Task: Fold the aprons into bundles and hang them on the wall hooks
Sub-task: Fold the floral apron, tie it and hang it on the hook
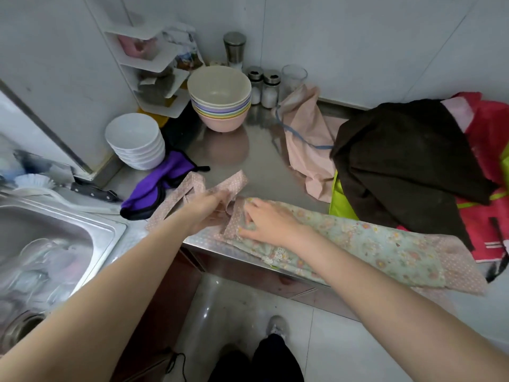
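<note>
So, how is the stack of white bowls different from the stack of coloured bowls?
The white bowls are all one colour; the coloured bowls run from cream on top through pastel rims to pink at the bottom. The white stack looks smaller and shallower, the coloured stack wider and deeper. The white stack stands nearer the sink, the coloured stack farther back by the shakers. Both are nested upright on the steel counter.

Both hands (237, 216) on floral apron (358, 244), L gripping strap (234, 186).

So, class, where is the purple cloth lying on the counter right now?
In the head view the purple cloth lies left of centre on the steel counter, just in front of the stack of white bowls and beside the sink.
</note>
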### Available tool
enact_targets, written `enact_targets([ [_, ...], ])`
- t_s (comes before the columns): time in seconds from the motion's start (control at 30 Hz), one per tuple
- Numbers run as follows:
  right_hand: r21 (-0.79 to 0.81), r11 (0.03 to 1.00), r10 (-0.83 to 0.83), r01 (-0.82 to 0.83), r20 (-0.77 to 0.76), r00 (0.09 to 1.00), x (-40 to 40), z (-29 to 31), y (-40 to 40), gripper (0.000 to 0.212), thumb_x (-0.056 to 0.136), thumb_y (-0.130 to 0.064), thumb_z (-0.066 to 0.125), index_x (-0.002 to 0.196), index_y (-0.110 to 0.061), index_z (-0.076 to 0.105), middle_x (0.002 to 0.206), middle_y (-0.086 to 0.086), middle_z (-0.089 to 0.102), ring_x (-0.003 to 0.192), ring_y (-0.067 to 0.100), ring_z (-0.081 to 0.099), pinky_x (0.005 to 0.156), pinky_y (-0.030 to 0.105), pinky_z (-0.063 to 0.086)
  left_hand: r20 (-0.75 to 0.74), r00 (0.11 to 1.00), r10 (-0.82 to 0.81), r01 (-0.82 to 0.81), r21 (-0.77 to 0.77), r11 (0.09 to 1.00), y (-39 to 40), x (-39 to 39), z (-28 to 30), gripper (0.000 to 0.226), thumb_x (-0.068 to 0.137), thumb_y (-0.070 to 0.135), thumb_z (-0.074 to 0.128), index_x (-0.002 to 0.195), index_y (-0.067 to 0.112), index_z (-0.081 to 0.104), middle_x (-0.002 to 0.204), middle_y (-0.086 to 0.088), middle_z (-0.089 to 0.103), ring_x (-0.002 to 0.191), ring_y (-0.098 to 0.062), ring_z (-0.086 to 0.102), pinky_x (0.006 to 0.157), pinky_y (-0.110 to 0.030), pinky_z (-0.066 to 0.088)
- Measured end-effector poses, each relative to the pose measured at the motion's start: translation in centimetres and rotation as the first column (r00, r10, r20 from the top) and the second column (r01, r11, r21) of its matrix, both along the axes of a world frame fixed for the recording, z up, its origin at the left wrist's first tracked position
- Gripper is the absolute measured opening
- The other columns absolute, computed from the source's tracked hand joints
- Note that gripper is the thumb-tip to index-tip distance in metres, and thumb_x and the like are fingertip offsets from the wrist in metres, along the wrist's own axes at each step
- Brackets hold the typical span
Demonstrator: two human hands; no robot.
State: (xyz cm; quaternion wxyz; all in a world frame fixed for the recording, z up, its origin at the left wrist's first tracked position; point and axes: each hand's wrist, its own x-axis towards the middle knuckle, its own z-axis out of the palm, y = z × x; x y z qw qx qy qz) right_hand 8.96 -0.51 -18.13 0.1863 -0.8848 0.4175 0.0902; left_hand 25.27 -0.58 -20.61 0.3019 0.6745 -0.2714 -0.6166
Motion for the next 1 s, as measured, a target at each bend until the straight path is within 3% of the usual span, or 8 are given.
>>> enact_targets([
  [0.13,0.237,0.971,-0.052,0.038,0.054,0.997,1.0,-2.3,-0.3,0.031,0.088,-0.035,0.059,0.111,-0.015,0.053,0.108,0.006,0.049,0.104,0.025,0.049,0.083,0.034,0.038,-0.033,0.994,-0.108,0.106,-0.049,0.993,-0.6,-0.8,-0.7,0.018,0.093,0.016,0.053,0.077,0.013,0.047,0.067,-0.005,0.043,0.059,-0.016,0.042,0.056,-0.027,0.032],
  [0.27,0.324,0.945,0.031,-0.036,0.023,0.999,0.4,-4.3,-0.3,0.038,0.09,-0.032,0.054,0.127,-0.033,0.05,0.123,0.002,0.046,0.12,0.023,0.042,0.106,0.042,0.03,0.04,0.99,-0.139,0.141,-0.064,0.988,-0.9,-1.9,-2.6,0.023,0.093,-0.002,0.046,0.115,0.003,0.05,0.082,-0.007,0.054,0.071,-0.017,0.052,0.06,-0.026,0.041],
  [0.37,0.296,0.951,0.064,-0.095,0.114,0.991,0.1,-2.9,-2.6,0.034,0.093,-0.018,0.052,0.125,-0.024,0.058,0.109,0.002,0.052,0.108,0.02,0.049,0.099,0.03,0.037,0.294,0.921,-0.254,0.288,-0.08,0.954,-1.3,-1.9,-2.2,0.025,0.095,0.008,0.046,0.117,-0.001,0.05,0.084,-0.013,0.057,0.072,-0.025,0.055,0.06,-0.032,0.044],
  [0.5,0.069,0.969,0.227,-0.236,0.109,0.968,1.1,-0.7,-5.5,0.053,0.089,0.005,0.045,0.129,-0.029,0.054,0.135,-0.002,0.042,0.112,0.013,0.032,0.101,0.034,0.031,0.629,0.725,-0.281,0.326,0.045,0.944,-1.5,0.7,-1.6,0.026,0.093,0.012,0.047,0.104,-0.009,0.056,0.104,-0.027,0.064,0.097,-0.038,0.063,0.084,-0.042,0.052],
  [0.63,0.096,0.881,0.473,-0.464,-0.138,0.87,3.6,-0.5,-5.7,0.046,0.088,-0.005,0.051,0.128,-0.028,0.054,0.147,-0.006,0.028,0.13,0.022,0.02,0.108,0.044,0.019,0.269,0.858,-0.439,0.372,0.264,0.89,0.5,1.9,-1.0,0.012,0.089,0.003,0.049,0.085,-0.001,0.06,0.072,-0.009,0.066,0.07,-0.019,0.065,0.07,-0.031,0.056],
  [0.83,-0.117,0.905,0.383,-0.409,-0.194,0.903,4.6,-2.0,-6.4,0.018,0.088,-0.015,0.054,0.103,-0.017,0.064,0.122,0.003,0.04,0.12,0.026,0.03,0.098,0.04,0.026,0.055,0.935,-0.35,0.333,0.205,0.92,1.1,2.2,-1.6,0.011,0.084,0.009,0.061,0.093,0.002,0.061,0.099,-0.01,0.06,0.098,-0.017,0.058,0.1,-0.036,0.048],
  [0.93,-0.172,0.915,0.313,-0.365,-0.269,0.911,4.9,-3.1,-6.0,0.024,0.088,-0.013,0.051,0.109,-0.014,0.061,0.126,0.006,0.038,0.122,0.028,0.028,0.1,0.043,0.027,0.17,0.924,-0.343,0.304,0.216,0.928,0.7,1.8,-2.4,0.032,0.082,0.027,0.069,0.096,0.0,0.064,0.095,-0.008,0.065,0.097,-0.019,0.062,0.091,-0.034,0.053],
  [1.0,-0.17,0.932,0.281,-0.321,-0.225,0.933,4.9,-3.7,-5.6,0.03,0.086,-0.013,0.052,0.116,-0.015,0.056,0.133,0.008,0.034,0.124,0.028,0.027,0.103,0.046,0.025,0.368,0.857,-0.359,0.302,0.204,0.931,0.6,1.0,-3.0,0.027,0.081,0.027,0.07,0.075,0.002,0.062,0.076,-0.008,0.06,0.08,-0.021,0.061,0.084,-0.034,0.053],
])
